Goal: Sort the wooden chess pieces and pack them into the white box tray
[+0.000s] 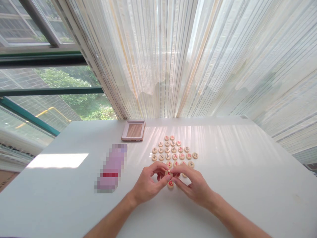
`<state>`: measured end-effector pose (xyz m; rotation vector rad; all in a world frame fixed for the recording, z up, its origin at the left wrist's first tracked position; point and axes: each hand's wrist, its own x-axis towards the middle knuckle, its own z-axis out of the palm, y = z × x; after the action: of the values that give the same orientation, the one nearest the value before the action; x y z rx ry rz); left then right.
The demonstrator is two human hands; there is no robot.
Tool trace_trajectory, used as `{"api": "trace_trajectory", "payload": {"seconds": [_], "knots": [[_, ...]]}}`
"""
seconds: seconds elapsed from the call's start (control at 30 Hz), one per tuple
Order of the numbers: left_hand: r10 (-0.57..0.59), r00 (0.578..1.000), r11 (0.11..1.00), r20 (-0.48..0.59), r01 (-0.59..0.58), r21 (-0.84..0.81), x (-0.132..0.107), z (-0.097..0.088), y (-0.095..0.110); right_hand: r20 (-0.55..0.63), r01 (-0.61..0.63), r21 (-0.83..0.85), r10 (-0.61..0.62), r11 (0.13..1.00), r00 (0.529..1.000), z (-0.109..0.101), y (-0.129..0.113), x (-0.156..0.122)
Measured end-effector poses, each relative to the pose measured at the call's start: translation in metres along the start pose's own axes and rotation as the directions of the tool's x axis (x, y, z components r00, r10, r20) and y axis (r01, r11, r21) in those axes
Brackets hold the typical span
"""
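Several round wooden chess pieces [173, 150] with red and dark characters lie in rows on the white table [235, 172]. My left hand [148, 183] and my right hand [194, 183] meet at the near end of the rows, fingers curled. Both pinch one round piece with a red character [168, 173] between their fingertips. Another piece with a red mark [170, 184] lies on the table just below that one, between my hands.
A shallow wooden box [133, 131] sits at the back of the table, left of the pieces. A blurred pinkish object [111, 172] lies to the left of my hands. Sheer curtains [198, 59] hang behind the table; a window [37, 82] is at left.
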<state>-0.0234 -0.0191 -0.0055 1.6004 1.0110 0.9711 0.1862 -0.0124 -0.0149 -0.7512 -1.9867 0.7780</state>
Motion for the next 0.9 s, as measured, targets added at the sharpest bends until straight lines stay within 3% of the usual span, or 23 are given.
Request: {"api": "trace_trajectory", "payload": {"seconds": [0.3,0.7,0.9], "knots": [[-0.015,0.999,1.0,-0.029,0.015,0.022,0.0006,0.0007,-0.001,0.053,0.01,-0.031,-0.008,0.999,0.999,-0.0006,-0.0034,0.0009],[-0.005,1.0,0.999,0.018,0.006,-0.033,-0.0008,-0.0016,0.0001,-0.028,-0.069,-0.01,0.069,0.998,0.997,-0.0014,-0.0003,0.0026],[0.009,1.0,0.999,0.015,-0.01,0.048,-0.0029,0.0003,-0.0058,-0.022,-0.078,0.035,0.078,0.996,0.997,-0.0044,-0.0033,0.0057]]}}
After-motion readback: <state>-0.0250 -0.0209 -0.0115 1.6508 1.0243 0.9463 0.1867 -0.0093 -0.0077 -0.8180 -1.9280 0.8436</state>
